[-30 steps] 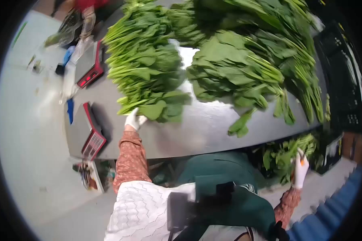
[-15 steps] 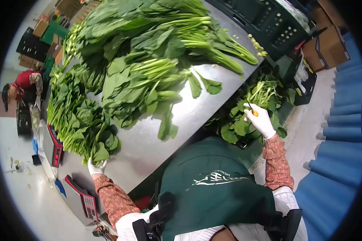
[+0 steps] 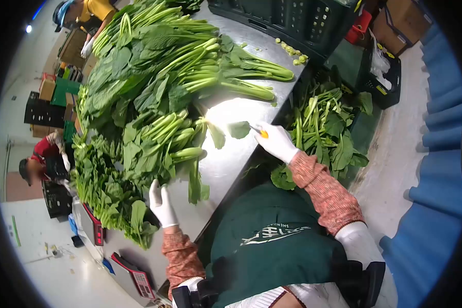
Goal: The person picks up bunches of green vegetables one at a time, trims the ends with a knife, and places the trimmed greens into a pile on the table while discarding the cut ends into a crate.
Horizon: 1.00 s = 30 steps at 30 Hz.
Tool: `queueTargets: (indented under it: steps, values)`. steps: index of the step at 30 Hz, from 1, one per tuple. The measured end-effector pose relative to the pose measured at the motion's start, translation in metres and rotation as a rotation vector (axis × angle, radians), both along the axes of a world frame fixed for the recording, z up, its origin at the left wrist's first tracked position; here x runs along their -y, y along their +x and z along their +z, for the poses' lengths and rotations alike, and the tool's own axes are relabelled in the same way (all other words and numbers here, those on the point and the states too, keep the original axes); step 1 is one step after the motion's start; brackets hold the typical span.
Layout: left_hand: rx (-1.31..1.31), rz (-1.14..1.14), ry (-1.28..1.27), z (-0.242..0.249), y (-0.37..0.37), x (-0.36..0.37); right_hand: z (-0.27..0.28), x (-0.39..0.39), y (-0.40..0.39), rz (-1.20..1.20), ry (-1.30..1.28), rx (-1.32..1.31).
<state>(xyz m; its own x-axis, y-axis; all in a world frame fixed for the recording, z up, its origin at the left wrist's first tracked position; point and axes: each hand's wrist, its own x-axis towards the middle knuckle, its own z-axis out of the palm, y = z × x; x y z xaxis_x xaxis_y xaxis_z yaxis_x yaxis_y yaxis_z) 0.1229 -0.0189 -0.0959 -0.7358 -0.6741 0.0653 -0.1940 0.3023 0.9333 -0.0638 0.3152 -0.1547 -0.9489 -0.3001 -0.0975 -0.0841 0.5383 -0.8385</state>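
My left hand [image 3: 162, 204], white-gloved, is held above the metal table with its fingers apart and nothing in them. Just beyond its fingertips lies a loose bunch of leafy greens [image 3: 156, 146] with pale stalks. In my right hand [image 3: 278, 142], also gloved, is a small knife [image 3: 263, 134] with an orange handle; its thin blade points toward the loose leaves [image 3: 215, 134] on the table. A large heap of long-stalked greens [image 3: 138, 66] covers the far part of the table. More greens [image 3: 105, 187] are piled along the left side.
A green crate of leaves and stalks [image 3: 328, 128] stands below the table's right edge. Cut stalk ends [image 3: 292, 51] lie beside a dark green crate [image 3: 277, 23]. Two red-edged scales [image 3: 138, 277] are at lower left. Two people [image 3: 48, 154] work at far left.
My left hand has left the lower end of the left pile and moved right. My right hand, with the knife, has come from above the crate to over the table edge.
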Motion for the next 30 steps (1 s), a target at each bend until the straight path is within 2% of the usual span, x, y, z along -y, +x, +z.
queueTargets:
  steps: [1, 3, 5, 6, 7, 9, 12, 13, 16, 18, 21, 23, 27, 29, 30]
  values:
    - [0.045, -0.081, -0.117, -0.003, -0.011, -0.011, -0.004, 0.000, -0.012, -0.099, 0.026, -0.062]
    - [0.038, -0.165, 0.039, 0.003, -0.040, -0.046, -0.005, 0.003, -0.040, -0.291, 0.081, -0.184]
    - [0.035, -0.303, 0.083, -0.003, -0.065, -0.065, -0.017, -0.005, -0.069, -0.397, 0.225, -0.254]
    - [-0.012, -0.400, 0.126, 0.003, -0.080, -0.081, -0.014, -0.010, -0.079, -0.359, 0.285, -0.211]
    - [0.045, -0.442, 0.144, -0.014, -0.087, -0.078, -0.017, -0.014, -0.088, -0.287, 0.345, -0.180]
    - [0.126, -0.500, 0.032, -0.011, -0.107, -0.097, -0.030, -0.018, -0.099, -0.150, 0.331, -0.224]
    - [0.022, -0.671, -0.210, -0.007, -0.137, -0.113, -0.021, -0.024, -0.109, -0.155, 0.237, -0.196]
    - [0.027, -0.712, -0.225, 0.000, -0.145, -0.118, -0.010, -0.027, -0.105, -0.200, 0.071, -0.288]
    - [-0.087, -0.783, -0.317, 0.007, -0.169, -0.134, 0.018, -0.050, -0.088, -0.238, -0.110, -0.135]
    - [-0.148, -0.854, -0.513, 0.028, -0.183, -0.149, 0.051, -0.062, -0.069, -0.315, -0.272, -0.001]
    - [-0.317, -0.966, -0.709, 0.036, -0.207, -0.175, 0.090, -0.080, -0.046, -0.386, -0.370, 0.232]
    - [-0.409, -1.015, -0.858, 0.052, -0.218, -0.195, 0.117, -0.077, -0.033, -0.359, -0.412, 0.257]
    - [-0.489, -0.955, -0.909, 0.065, -0.226, -0.212, 0.132, -0.081, -0.023, -0.419, -0.595, 0.351]
    - [-0.441, -0.988, -0.889, 0.072, -0.225, -0.214, 0.138, -0.077, -0.020, -0.414, -0.628, 0.387]
    - [-0.550, -0.903, -0.932, 0.066, -0.226, -0.215, 0.135, -0.076, -0.018, -0.388, -0.663, 0.403]
